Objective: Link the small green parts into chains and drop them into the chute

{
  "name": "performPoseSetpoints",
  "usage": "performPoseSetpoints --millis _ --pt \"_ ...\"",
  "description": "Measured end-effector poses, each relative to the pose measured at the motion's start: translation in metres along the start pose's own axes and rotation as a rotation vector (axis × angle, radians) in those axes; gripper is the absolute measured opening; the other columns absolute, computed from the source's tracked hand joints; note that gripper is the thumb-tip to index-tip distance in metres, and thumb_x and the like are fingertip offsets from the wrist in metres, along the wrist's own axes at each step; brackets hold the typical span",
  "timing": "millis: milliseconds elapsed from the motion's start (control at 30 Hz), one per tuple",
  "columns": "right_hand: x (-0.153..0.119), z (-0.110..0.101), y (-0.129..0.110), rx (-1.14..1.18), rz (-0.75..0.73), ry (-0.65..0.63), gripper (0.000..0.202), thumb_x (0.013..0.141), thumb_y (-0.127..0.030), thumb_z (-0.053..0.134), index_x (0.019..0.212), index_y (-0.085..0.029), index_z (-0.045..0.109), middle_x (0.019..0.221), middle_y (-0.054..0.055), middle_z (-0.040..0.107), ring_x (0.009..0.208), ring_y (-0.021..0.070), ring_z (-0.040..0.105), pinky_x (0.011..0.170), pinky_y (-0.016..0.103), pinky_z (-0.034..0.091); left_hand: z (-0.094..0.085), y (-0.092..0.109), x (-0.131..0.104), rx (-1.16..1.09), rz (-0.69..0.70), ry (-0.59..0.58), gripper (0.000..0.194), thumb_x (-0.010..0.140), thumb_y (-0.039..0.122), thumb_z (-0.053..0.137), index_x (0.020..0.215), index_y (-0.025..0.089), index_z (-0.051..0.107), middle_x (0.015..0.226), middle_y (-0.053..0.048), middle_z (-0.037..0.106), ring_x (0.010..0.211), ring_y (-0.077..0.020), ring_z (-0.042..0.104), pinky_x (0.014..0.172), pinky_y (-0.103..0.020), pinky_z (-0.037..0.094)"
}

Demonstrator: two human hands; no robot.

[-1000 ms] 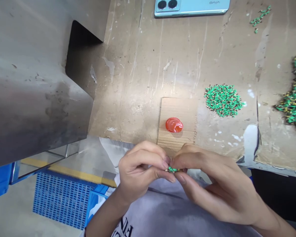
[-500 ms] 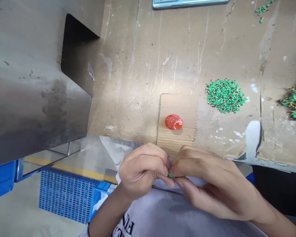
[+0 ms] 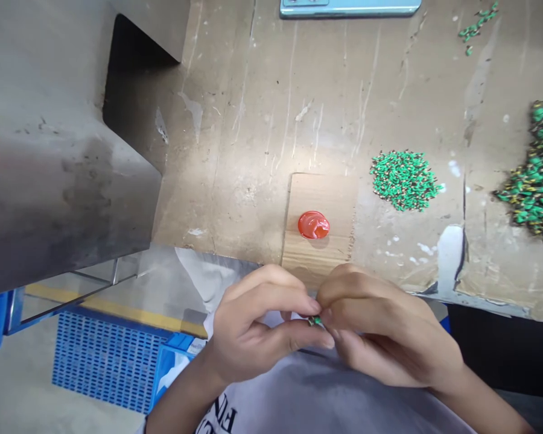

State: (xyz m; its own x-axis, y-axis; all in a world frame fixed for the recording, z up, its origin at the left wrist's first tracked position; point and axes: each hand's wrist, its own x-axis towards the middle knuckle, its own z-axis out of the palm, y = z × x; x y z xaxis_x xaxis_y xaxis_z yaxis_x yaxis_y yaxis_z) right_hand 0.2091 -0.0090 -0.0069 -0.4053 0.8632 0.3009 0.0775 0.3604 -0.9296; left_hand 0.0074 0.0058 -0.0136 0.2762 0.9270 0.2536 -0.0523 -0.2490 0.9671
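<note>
1. That tiny green piece [image 3: 314,320] looks feather-light, probably stiff and easily fumbled; I'd pinch it near its ends.
2. It sits between the two hands, in front of the shirt [image 3: 335,398].
3. The left hand [image 3: 257,325] pinches one side; the right hand [image 3: 389,325] grips the other, partly hidden.

The left forearm [image 3: 185,389] enters from 7 o'clock, the right forearm [image 3: 479,398] from 4 o'clock, both bare at the wrists. The left hand [image 3: 248,328] and right hand [image 3: 389,322] meet near 5 o'clock, fingertips close together. The left thumb [image 3: 289,336] lies out straight toward 3 o'clock, with the bent forefinger arched over it in a pinch. The right hand's fingers curl toward 9 o'clock, its thumb angled beneath toward 10 o'clock.
</note>
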Motion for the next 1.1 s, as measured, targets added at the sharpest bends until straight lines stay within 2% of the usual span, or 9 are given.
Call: performPoseSetpoints --millis 133,267,500,767,967,1100 --pt "-0.003 -0.002 0.0 -0.036 -0.02 0.027 0.029 0.098 0.0 0.061 0.12 -0.02 0.062 0.101 0.008 0.076 0.091 0.0181 0.074 0.079 0.033 0.065 -0.003 0.008 0.0 0.039 -0.033 -0.023 0.021 0.089 0.019 0.09 0.106 0.018 0.077 0.086 -0.003 0.076 0.066 -0.0124 0.066 0.059 -0.022 0.059" --pt "-0.005 -0.005 0.001 -0.077 -0.018 -0.006 0.028 0.099 0.0 0.058 0.119 -0.018 0.064 0.104 0.009 0.075 0.096 0.0185 0.074 0.084 0.034 0.064 -0.001 0.012 -0.002 0.064 -0.055 -0.041 0.018 0.091 0.012 0.083 0.107 0.015 0.076 0.09 -0.004 0.076 0.07 -0.0117 0.066 0.061 -0.021 0.058" --pt "-0.008 -0.007 0.002 -0.111 -0.036 -0.024 0.023 0.102 -0.003 0.058 0.118 -0.017 0.067 0.106 0.009 0.074 0.097 0.02 0.074 0.085 0.036 0.064 0.004 0.018 -0.001 0.18 -0.042 0.018 0.022 0.087 0.006 0.074 0.106 0.017 0.076 0.086 -0.004 0.076 0.068 -0.0126 0.068 0.057 -0.021 0.057" --pt "-0.007 -0.007 0.004 -0.145 -0.042 -0.031 0.029 0.1 -0.001 0.055 0.12 -0.019 0.064 0.105 0.009 0.075 0.093 0.0206 0.073 0.079 0.036 0.064 0.011 0.021 0.001 0.178 -0.128 0.064 0.021 0.084 0.002 0.072 0.095 0.019 0.074 0.077 -0.002 0.076 0.065 -0.0142 0.072 0.056 -0.022 0.058" --pt "-0.007 -0.004 0.005 -0.119 -0.059 -0.012 0.031 0.098 0.002 0.056 0.121 -0.017 0.063 0.106 0.01 0.074 0.094 0.0197 0.07 0.08 0.035 0.062 0.012 0.023 0.002 0.167 -0.213 0.072 0.017 0.081 0.003 0.07 0.087 0.019 0.071 0.073 -0.001 0.074 0.057 -0.0125 0.069 0.048 -0.019 0.051" --pt "-0.008 -0.002 0.006 -0.118 -0.054 -0.013 0.026 0.102 -0.001 0.056 0.12 -0.017 0.064 0.106 0.011 0.074 0.095 0.0195 0.07 0.08 0.035 0.063 0.013 0.021 0.004 0.096 -0.277 0.087 0.016 0.077 0.004 0.069 0.08 0.02 0.066 0.07 0.0 0.07 0.053 -0.0102 0.062 0.044 -0.017 0.044"
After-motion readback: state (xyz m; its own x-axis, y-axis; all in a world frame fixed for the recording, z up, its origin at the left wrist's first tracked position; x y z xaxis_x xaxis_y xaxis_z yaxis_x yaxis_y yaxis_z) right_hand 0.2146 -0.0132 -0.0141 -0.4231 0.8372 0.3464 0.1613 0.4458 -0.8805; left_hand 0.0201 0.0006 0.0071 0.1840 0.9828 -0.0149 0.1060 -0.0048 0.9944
